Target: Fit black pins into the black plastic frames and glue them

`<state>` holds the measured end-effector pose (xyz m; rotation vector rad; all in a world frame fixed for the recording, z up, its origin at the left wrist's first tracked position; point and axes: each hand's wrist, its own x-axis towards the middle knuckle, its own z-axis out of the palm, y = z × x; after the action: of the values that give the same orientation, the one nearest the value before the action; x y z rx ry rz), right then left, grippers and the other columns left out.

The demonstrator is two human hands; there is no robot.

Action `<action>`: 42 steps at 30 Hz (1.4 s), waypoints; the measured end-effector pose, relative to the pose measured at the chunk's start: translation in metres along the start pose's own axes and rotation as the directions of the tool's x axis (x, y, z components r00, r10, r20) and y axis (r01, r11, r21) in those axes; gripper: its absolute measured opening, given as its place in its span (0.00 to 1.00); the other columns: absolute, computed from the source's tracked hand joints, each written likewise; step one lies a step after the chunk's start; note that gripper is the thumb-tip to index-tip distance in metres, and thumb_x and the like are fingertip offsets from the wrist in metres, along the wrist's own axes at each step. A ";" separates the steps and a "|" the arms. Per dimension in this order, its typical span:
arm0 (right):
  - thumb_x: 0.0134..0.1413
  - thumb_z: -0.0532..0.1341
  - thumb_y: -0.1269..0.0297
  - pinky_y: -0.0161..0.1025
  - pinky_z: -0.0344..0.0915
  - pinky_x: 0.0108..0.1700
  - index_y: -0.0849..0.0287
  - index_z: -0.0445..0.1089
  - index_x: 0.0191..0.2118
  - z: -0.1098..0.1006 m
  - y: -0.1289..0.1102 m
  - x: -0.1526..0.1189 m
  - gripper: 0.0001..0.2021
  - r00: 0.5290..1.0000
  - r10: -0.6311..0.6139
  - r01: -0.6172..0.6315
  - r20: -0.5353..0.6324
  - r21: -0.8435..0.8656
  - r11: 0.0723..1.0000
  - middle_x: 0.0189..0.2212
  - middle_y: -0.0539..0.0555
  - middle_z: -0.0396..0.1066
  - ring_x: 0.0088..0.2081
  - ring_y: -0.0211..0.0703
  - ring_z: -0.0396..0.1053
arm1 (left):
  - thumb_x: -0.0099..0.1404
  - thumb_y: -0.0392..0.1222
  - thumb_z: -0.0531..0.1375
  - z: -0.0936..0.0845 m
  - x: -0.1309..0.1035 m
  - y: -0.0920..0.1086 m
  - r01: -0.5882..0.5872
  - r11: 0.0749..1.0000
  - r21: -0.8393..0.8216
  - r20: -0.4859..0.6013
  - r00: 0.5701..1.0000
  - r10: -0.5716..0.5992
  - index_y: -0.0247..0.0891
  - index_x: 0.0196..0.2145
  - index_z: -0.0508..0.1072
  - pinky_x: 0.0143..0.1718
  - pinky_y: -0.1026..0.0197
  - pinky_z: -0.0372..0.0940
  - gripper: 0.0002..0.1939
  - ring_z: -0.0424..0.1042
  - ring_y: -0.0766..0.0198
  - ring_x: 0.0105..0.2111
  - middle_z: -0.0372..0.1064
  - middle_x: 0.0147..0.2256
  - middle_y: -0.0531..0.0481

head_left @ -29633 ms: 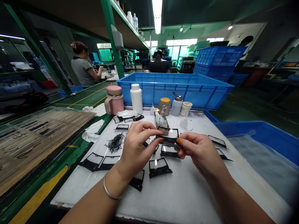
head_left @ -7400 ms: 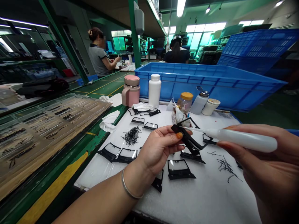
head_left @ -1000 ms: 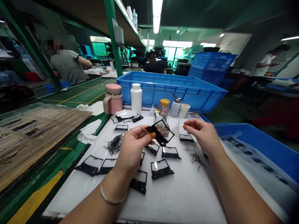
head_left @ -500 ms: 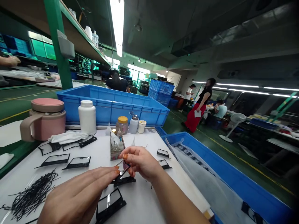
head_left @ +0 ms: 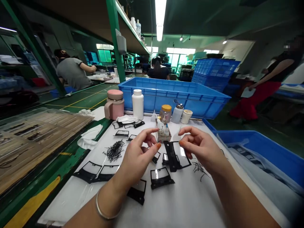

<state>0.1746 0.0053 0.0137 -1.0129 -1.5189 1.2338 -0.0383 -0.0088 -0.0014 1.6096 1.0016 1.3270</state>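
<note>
My right hand (head_left: pixel 200 147) pinches the edge of a black plastic frame with a clear window (head_left: pixel 175 156), holding it tilted above the white work surface. My left hand (head_left: pixel 140 152) is to the left of that frame, thumb and fingers apart, nothing visible between them. Similar black frames lie below and between the hands, one of them a windowed frame (head_left: pixel 161 178) at the front. To the left of my left hand is a pile of thin black strips (head_left: pixel 114 150). A few loose black strips (head_left: pixel 199 167) lie under my right hand.
Behind the hands stand a small box of bottles (head_left: pixel 163 136), a yellow-lidded jar (head_left: pixel 165 113), a white bottle (head_left: pixel 137 104) and a pink mug (head_left: pixel 115 104). A large blue crate (head_left: pixel 175 98) borders the back. Another blue bin (head_left: pixel 258 139) flanks the right. People are nearby.
The view has swung left. My hands have moved apart from their close work together, and a black frame now stands raised at my right hand. My left fingers have spread.
</note>
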 end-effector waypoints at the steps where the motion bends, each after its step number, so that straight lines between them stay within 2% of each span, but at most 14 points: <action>1: 0.55 0.65 0.62 0.28 0.58 0.21 0.56 0.65 0.42 0.001 -0.002 -0.001 0.11 1.000 -0.013 0.014 0.012 -0.024 1.000 0.19 0.44 0.64 0.20 0.32 0.61 | 0.64 0.43 0.60 0.000 0.001 -0.001 0.067 0.997 -0.033 0.063 0.996 -0.064 0.42 0.53 0.71 0.26 0.68 0.63 0.19 0.66 0.65 0.30 0.66 0.32 0.49; 4: 0.55 0.64 0.63 0.28 0.58 0.21 0.56 0.65 0.42 0.003 -0.005 -0.004 0.10 0.998 -0.034 0.038 0.057 -0.076 0.996 0.20 0.45 0.65 0.20 0.32 0.60 | 0.67 0.48 0.57 0.001 0.003 -0.002 0.199 0.977 -0.072 0.284 0.943 -0.171 0.40 0.53 0.69 0.22 0.69 0.59 0.19 0.61 0.69 0.23 0.61 0.26 0.54; 7: 0.55 0.64 0.63 0.29 0.58 0.21 0.56 0.65 0.41 0.005 -0.005 -0.006 0.09 0.997 -0.036 0.042 0.073 -0.093 0.995 0.20 0.45 0.65 0.20 0.32 0.60 | 0.66 0.47 0.57 0.003 0.002 -0.003 0.262 0.963 -0.070 0.383 0.898 -0.216 0.39 0.50 0.72 0.21 0.69 0.59 0.17 0.61 0.70 0.21 0.61 0.25 0.54; 12: 0.55 0.65 0.62 0.30 0.59 0.21 0.56 0.66 0.40 0.008 -0.003 -0.005 0.10 0.998 -0.023 0.028 0.051 -0.099 0.995 0.20 0.46 0.65 0.20 0.33 0.61 | 0.63 0.43 0.61 0.005 0.003 -0.009 0.392 0.897 -0.206 0.388 0.874 -0.293 0.36 0.44 0.72 0.21 0.69 0.63 0.13 0.63 0.72 0.19 0.61 0.22 0.56; 16: 0.56 0.64 0.56 0.31 0.61 0.23 0.58 0.69 0.41 0.008 -0.001 -0.002 0.12 0.999 -0.035 0.036 0.012 -0.102 0.994 0.21 0.47 0.65 0.21 0.34 0.63 | 0.59 0.40 0.63 0.005 0.006 -0.010 0.439 0.824 -0.358 0.281 0.892 -0.353 0.34 0.42 0.71 0.20 0.70 0.65 0.13 0.63 0.72 0.20 0.63 0.23 0.55; 19: 0.57 0.62 0.51 0.31 0.61 0.23 0.60 0.71 0.34 0.008 -0.003 -0.001 0.15 0.999 -0.021 0.026 0.035 -0.148 0.989 0.23 0.50 0.68 0.21 0.34 0.63 | 0.58 0.37 0.64 0.005 0.009 -0.010 0.437 0.777 -0.454 0.190 0.899 -0.395 0.32 0.42 0.71 0.20 0.72 0.65 0.14 0.63 0.72 0.22 0.63 0.24 0.54; 22: 0.59 0.59 0.50 0.31 0.58 0.22 0.61 0.69 0.24 0.011 -0.007 -0.004 0.20 0.996 0.014 0.009 0.083 -0.275 0.961 0.19 0.50 0.67 0.20 0.33 0.61 | 0.58 0.37 0.64 0.005 0.010 -0.011 0.429 0.743 -0.514 0.159 0.899 -0.409 0.33 0.45 0.70 0.21 0.72 0.65 0.16 0.64 0.72 0.24 0.63 0.25 0.54; 27: 0.61 0.58 0.56 0.31 0.51 0.20 0.60 0.62 0.18 0.016 -0.009 -0.010 0.22 0.999 -0.017 0.034 0.045 -0.397 0.917 0.14 0.47 0.61 0.18 0.30 0.55 | 0.59 0.38 0.63 0.005 0.008 -0.014 0.463 0.762 -0.453 0.251 0.886 -0.389 0.36 0.47 0.70 0.21 0.71 0.66 0.17 0.63 0.73 0.23 0.64 0.25 0.54; 35: 0.59 0.57 0.63 0.32 0.47 0.19 0.60 0.58 0.16 0.010 -0.010 -0.005 0.21 0.992 0.023 0.013 0.127 -0.277 0.961 0.13 0.46 0.56 0.17 0.29 0.50 | 0.56 0.41 0.67 0.003 0.010 -0.018 0.549 0.774 -0.315 0.431 0.809 -0.399 0.36 0.46 0.67 0.23 0.70 0.68 0.22 0.69 0.69 0.27 0.66 0.30 0.51; 42: 0.57 0.56 0.67 0.32 0.46 0.19 0.60 0.56 0.16 0.007 -0.010 -0.008 0.19 0.979 0.035 0.019 0.200 -0.262 0.965 0.13 0.45 0.55 0.17 0.28 0.48 | 0.57 0.42 0.67 0.003 0.010 -0.018 0.552 0.796 -0.246 0.516 0.770 -0.375 0.34 0.41 0.70 0.24 0.71 0.65 0.16 0.66 0.73 0.24 0.65 0.29 0.52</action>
<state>0.1698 -0.0059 0.0215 -1.0893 -1.8780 1.1910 -0.0359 0.0064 -0.0153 1.1654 0.7334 0.6973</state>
